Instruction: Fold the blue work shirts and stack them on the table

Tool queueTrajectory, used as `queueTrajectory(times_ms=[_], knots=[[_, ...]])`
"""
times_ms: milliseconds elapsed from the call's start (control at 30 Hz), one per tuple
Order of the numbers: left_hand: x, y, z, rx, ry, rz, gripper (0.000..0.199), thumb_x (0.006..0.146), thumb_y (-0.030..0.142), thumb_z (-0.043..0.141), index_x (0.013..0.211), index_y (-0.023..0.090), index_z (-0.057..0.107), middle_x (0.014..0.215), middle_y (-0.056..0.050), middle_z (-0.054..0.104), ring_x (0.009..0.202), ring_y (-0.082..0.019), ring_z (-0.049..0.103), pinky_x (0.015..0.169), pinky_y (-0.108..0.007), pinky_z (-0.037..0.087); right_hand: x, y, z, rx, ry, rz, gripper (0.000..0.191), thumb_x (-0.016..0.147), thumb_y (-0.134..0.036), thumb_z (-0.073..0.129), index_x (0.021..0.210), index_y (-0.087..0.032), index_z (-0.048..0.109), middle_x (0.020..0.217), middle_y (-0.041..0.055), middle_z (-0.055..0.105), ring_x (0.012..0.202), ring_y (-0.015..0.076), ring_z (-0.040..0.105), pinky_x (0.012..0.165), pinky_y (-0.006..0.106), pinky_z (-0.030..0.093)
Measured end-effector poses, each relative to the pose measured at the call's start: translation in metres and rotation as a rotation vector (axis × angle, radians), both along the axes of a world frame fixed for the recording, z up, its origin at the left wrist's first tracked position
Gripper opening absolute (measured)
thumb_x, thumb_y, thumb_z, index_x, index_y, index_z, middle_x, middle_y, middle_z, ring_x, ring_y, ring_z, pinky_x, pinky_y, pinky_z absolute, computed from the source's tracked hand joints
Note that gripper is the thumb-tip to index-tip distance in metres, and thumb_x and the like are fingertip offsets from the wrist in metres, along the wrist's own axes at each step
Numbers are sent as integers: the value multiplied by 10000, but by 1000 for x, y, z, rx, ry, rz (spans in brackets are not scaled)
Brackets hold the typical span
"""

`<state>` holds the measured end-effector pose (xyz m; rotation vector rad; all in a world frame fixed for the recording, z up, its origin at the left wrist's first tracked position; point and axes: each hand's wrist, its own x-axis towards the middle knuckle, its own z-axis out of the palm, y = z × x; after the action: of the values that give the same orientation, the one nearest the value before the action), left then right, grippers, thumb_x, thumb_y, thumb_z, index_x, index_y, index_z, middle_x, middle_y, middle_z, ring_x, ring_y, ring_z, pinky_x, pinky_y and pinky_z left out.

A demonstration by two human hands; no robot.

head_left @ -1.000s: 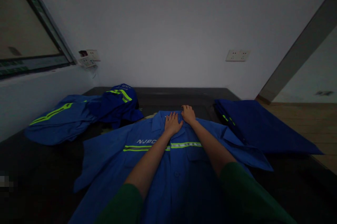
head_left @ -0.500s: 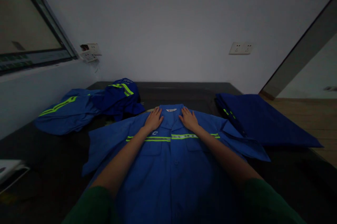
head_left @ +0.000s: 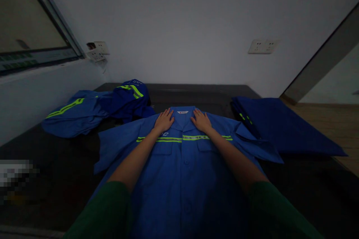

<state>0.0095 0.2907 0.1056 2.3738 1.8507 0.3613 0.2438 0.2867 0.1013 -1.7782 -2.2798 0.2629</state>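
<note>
Left hand (head_left: 164, 121) and right hand (head_left: 201, 120) are just lying flat, gripping nothing, on the blue work shirt (head_left: 159, 183) either side of its collar (head_left: 182, 118). Folded blue garment (head_left: 288, 130) off to the right.

Noted as support: a broad, flat, dark grey-to-black tabletop (head_left: 193, 97) with a straight back edge. Carries at centre a blue short-sleeved cloth work shirt (head_left: 168, 179) with yellow-green and silver stripes, spread flat, front up, with collar toward the back. At left, bears a crumpled mid-blue cloth garment (head_left: 75, 119) with yellow-green striping, touching a bunched royal-blue cloth garment (head_left: 127, 102), likewise striped. At right, holds a folded dark-blue cloth garment (head_left: 283, 126), just beside the shirt's sleeve. At near left, shows a pale item (head_left: 12, 171) (too pixelated to identify).
</note>
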Motion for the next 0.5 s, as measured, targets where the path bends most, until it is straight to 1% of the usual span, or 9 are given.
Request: queueTrajectory(times_ms=[100, 167, 200, 267, 333, 367, 433, 467, 500], knots=[[-1, -6, 13, 73, -71, 34, 477, 975, 284, 326, 1417, 124, 406, 1526, -115, 346, 1402, -191, 324, 1143, -340, 270, -1, -6, 8, 47, 68, 0, 525, 977, -353, 359, 1447, -119, 373, 1529, 124, 333, 1425, 236, 260, 1155, 482, 190], [-13, -13, 29, 134, -111, 67, 451, 973, 221, 293, 1393, 110, 415, 1501, -114, 388, 1379, -162, 354, 1124, -311, 298, 7, -14, 19, 117, 126, 9, 503, 970, -327, 381, 1429, -124, 405, 1508, 122, 374, 1415, 230, 282, 1149, 450, 225], [-25, -17, 39, 159, -126, 77, 442, 965, 200, 295, 1377, 108, 425, 1477, -109, 421, 1361, -155, 376, 1118, -304, 308, 16, -18, 24, 156, 147, 17, 494, 963, -316, 397, 1418, -126, 424, 1489, 124, 405, 1404, 228, 303, 1143, 435, 245], [-60, -29, 56, 187, -142, 92, 422, 938, 188, 337, 1334, 108, 462, 1405, -103, 500, 1307, -160, 441, 1098, -302, 336, 47, -30, 36, 215, 153, 33, 468, 940, -289, 441, 1381, -138, 478, 1424, 126, 487, 1359, 229, 376, 1121, 407, 294], [-110, -43, 69, 179, -134, 136, 413, 899, 198, 394, 1285, 105, 504, 1341, -113, 555, 1247, -189, 502, 1061, -315, 375, 92, -45, 45, 216, 98, 24, 442, 902, -270, 502, 1326, -149, 539, 1336, 125, 566, 1282, 239, 464, 1080, 384, 354], [-136, -50, 72, 149, -95, 198, 410, 880, 216, 425, 1267, 118, 520, 1311, -105, 581, 1205, -193, 537, 1021, -302, 407, 116, -53, 47, 187, 50, 3, 440, 878, -276, 539, 1298, -146, 564, 1300, 125, 591, 1249, 250, 494, 1058, 382, 379], [-185, -66, 73, 54, 41, 377, 397, 853, 268, 488, 1221, 135, 555, 1240, -87, 635, 1122, -207, 590, 931, -280, 452, 161, -71, 46, 110, -49, -24, 511, 818, -327, 626, 1293, -148, 565, 1265, 124, 615, 1189, 263, 543, 1018, 384, 418], [-204, -74, 71, 22, 96, 465, 394, 848, 312, 510, 1192, 131, 572, 1193, -86, 662, 1070, -212, 615, 883, -274, 463, 178, -80, 44, 77, -100, -40, 563, 784, -357, 664, 1300, -160, 558, 1257, 122, 620, 1171, 270, 555, 992, 388, 439], [-218, -81, 69, 11, 125, 521, 400, 844, 354, 528, 1161, 118, 588, 1156, -96, 679, 1030, -222, 629, 847, -276, 467, 191, -88, 41, 49, -147, -59, 610, 754, -380, 692, 1310, -175, 549, 1253, 120, 622, 1156, 277, 565, 962, 391, 460]])
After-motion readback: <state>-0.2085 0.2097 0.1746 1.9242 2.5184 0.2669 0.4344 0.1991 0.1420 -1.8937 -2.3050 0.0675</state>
